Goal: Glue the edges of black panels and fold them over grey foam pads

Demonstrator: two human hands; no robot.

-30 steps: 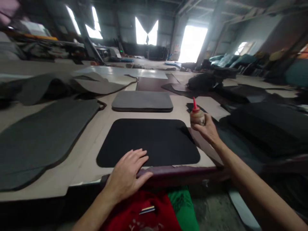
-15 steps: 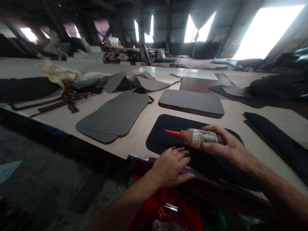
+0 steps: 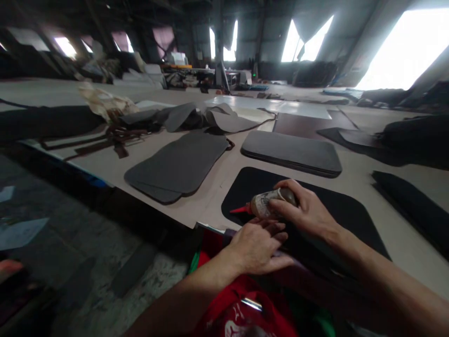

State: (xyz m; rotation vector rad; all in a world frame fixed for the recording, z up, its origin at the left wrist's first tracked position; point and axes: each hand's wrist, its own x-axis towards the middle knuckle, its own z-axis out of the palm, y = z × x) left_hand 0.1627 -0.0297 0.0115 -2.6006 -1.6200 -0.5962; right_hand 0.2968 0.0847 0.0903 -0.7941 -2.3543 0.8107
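My right hand is wrapped round a glue bottle, a stained squeeze bottle with a pointed red nozzle. The bottle is tilted, its tip low over the left part of a black rounded mat; whether the tip touches the mat I cannot tell. Just below the bottle, my left hand lies palm down with its fingers stretched out, at the near edge of the black mat. Nothing shows in that hand. Part of the mat is hidden under my hands and the bottle.
Behind the black mat lies a stack of grey mats. More grey mats overlap to the left, with brown strips and curled grey sheets beyond. Dark folded material sits at the right. The table edge drops to the floor.
The bottle has moved left and down over the black mat, its nozzle now pointing lower. My left hand stays flat near the edge. The whole view has shifted slightly.
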